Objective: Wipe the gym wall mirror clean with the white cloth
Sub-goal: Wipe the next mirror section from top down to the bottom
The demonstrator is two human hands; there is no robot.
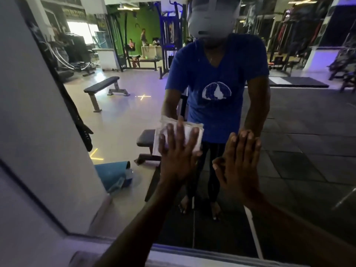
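Observation:
The wall mirror [300,143] fills most of the head view and reflects me and the gym behind. A folded white cloth [189,132] lies flat against the glass near the middle. My left hand [178,151] presses on it with straight, spread fingers. My right hand [239,160] rests flat on the bare glass just right of the cloth, its fingers straight and together. Both forearms reach up from the bottom of the view.
A white wall [38,116] borders the mirror on the left. A pale ledge [202,256] runs along its bottom edge. Reflected in the glass are a flat bench [104,86], a rolled blue mat [112,175], weight machines and people at the far end.

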